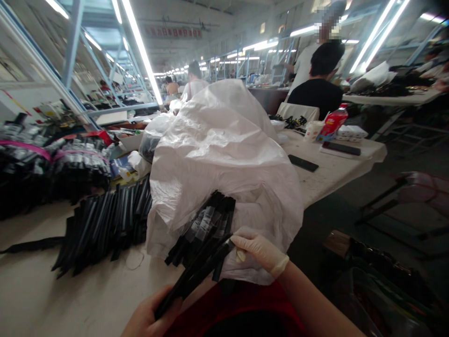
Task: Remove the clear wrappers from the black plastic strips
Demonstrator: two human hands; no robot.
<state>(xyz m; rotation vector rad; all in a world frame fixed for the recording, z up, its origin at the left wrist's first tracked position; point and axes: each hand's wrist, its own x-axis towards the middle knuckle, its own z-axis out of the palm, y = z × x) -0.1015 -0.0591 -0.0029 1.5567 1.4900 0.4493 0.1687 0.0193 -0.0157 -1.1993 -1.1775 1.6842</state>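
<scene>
Lit fluorescent tubes [142, 51] run overhead at left and right. Blue metal framing [72, 44] stands at left; a reddish lettered banner [173, 32] hangs far off. The floor [326, 215] at right is dark, a pale table [393, 98] beyond.

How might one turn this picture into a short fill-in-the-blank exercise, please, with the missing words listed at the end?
1. The right hand wears a pale glove, while the left hand is ____.
2. The strips held by both hands are coloured ____.
3. The band around the bundle at the far left is coloured ____.
4. In the picture, the bottle stands to the ____ of the large white plastic wrapping.

Missing words: bare; black; pink; right.
</scene>
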